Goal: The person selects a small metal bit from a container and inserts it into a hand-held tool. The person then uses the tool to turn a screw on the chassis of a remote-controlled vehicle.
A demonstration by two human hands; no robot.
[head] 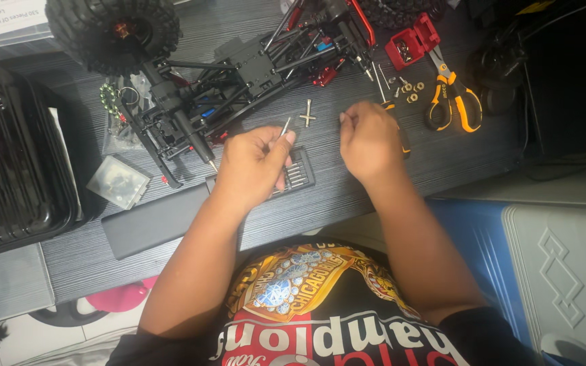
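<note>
Pinching a slim metal bit at fingertips, left hand, right hand loosely curled (apparently empty), cross wrench between.

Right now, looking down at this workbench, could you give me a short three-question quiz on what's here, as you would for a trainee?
1. True or false: the left hand pinches a thin metal rod between its fingertips.
2. Which tool lies at the far right of the table? A) hammer B) scissors with orange and black handles C) paintbrush
3. Fill in: the small cross-shaped metal part lies on the table between the two ____.

Key
1. True.
2. B; they lie beside a small red box.
3. Hands; the right hand is closed in a loose fist, and what it holds is hidden. Behind both sits a model truck chassis with a knobby tyre.
</note>
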